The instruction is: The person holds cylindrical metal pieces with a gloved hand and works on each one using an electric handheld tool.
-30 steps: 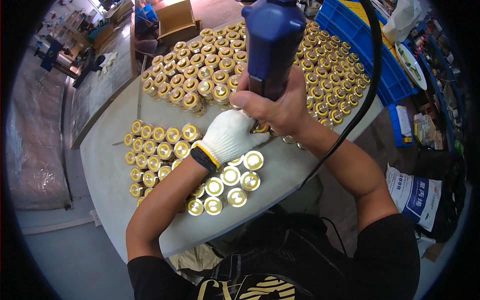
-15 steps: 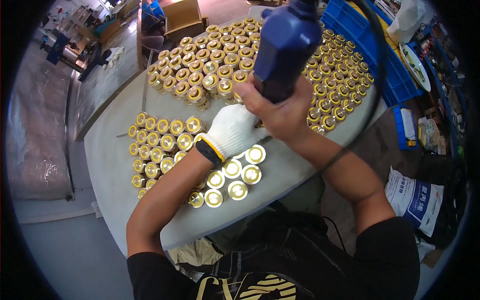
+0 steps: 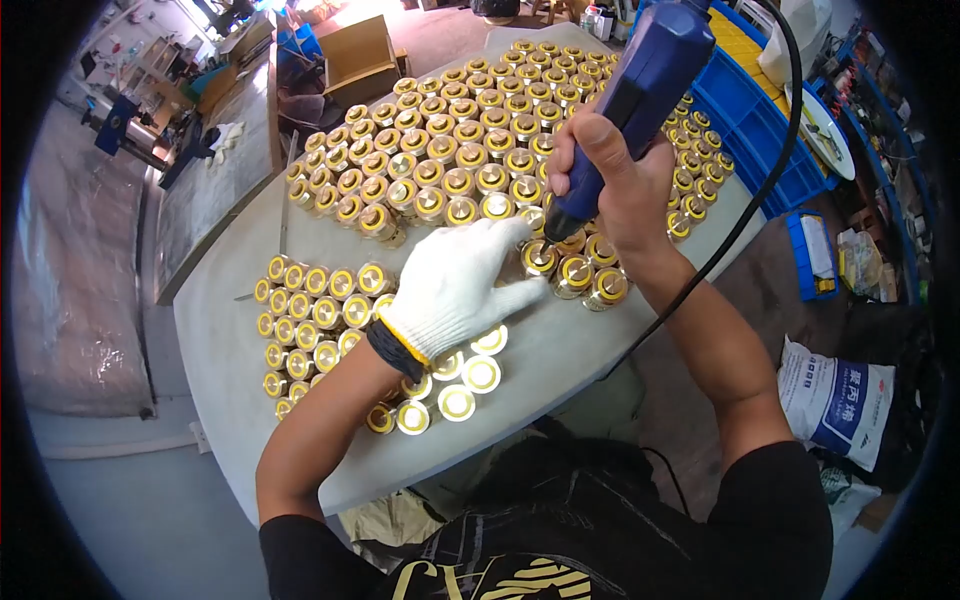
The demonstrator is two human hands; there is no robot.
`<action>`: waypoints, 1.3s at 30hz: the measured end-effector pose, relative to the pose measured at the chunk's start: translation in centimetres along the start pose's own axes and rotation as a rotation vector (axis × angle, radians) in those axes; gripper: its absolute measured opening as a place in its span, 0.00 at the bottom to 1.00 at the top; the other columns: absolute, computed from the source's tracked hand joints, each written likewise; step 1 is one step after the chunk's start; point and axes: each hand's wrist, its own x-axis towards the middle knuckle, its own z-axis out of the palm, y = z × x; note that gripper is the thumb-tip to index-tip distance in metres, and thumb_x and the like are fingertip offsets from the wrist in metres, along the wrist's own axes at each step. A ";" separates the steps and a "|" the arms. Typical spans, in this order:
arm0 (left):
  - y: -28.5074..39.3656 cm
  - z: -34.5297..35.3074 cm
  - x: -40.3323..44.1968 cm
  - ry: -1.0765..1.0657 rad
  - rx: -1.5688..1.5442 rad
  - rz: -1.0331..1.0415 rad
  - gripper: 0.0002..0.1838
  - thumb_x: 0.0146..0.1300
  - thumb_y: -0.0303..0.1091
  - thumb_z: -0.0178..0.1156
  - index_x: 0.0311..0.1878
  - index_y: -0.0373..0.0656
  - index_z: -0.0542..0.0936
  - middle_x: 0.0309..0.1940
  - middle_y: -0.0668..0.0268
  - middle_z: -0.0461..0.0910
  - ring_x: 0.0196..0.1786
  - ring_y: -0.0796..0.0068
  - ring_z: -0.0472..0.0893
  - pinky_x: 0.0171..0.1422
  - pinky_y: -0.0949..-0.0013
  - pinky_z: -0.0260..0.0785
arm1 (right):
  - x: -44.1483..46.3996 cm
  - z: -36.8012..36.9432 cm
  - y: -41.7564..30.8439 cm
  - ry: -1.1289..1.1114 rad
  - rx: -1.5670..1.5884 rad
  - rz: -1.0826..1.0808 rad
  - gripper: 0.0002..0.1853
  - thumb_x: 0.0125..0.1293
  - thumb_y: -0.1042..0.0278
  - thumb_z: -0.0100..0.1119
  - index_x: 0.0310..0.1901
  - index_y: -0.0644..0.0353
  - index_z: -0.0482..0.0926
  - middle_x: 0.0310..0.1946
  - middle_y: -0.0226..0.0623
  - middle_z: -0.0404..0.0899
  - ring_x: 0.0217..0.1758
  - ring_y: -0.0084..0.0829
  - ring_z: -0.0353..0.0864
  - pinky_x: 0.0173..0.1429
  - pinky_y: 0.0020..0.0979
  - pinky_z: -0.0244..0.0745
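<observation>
On counter point(image 3: 225, 310), yellow-ringed metal cylinders point(image 3: 574, 275) grouped in clusters; blue power tool point(image 3: 655, 75) gripped by right hand point(image 3: 632, 185), fingers closed, tip pointed down at cylinders; gloved left hand point(image 3: 445, 285) held alongside, fingers wide.

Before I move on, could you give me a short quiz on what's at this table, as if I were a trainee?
1. Which does the right hand hold?
A) a hammer
B) a blue tool
C) a paintbrush
2. True or false: the left hand wears a white glove.
3. Fill in the blank: the round metal pieces with yellow rings stand on the grey ____.

Key: 1. B; 2. true; 3. table.
</observation>
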 end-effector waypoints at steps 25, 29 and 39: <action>-2.1 5.5 1.3 0.203 -0.468 0.127 0.29 0.64 0.45 0.67 0.63 0.42 0.74 0.51 0.52 0.83 0.51 0.52 0.84 0.56 0.56 0.77 | -2.5 2.6 -0.6 -0.309 -0.226 -0.209 0.17 0.51 0.68 0.82 0.36 0.60 0.81 0.28 0.27 0.81 0.29 0.19 0.79 0.35 0.24 0.75; -2.2 6.3 2.0 0.076 -0.671 0.013 0.31 0.65 0.42 0.66 0.68 0.42 0.70 0.60 0.54 0.79 0.58 0.57 0.81 0.61 0.58 0.74 | -2.7 2.8 -0.9 -0.326 -0.344 -0.267 0.15 0.51 0.68 0.81 0.33 0.60 0.81 0.26 0.27 0.81 0.28 0.19 0.79 0.33 0.24 0.74; -3.6 7.1 1.4 0.215 -0.216 0.163 0.22 0.57 0.50 0.70 0.44 0.40 0.83 0.32 0.49 0.84 0.37 0.48 0.85 0.41 0.51 0.78 | -3.3 2.6 0.1 -0.199 -0.209 -0.153 0.08 0.56 0.74 0.74 0.34 0.61 0.81 0.26 0.26 0.80 0.28 0.17 0.78 0.34 0.23 0.73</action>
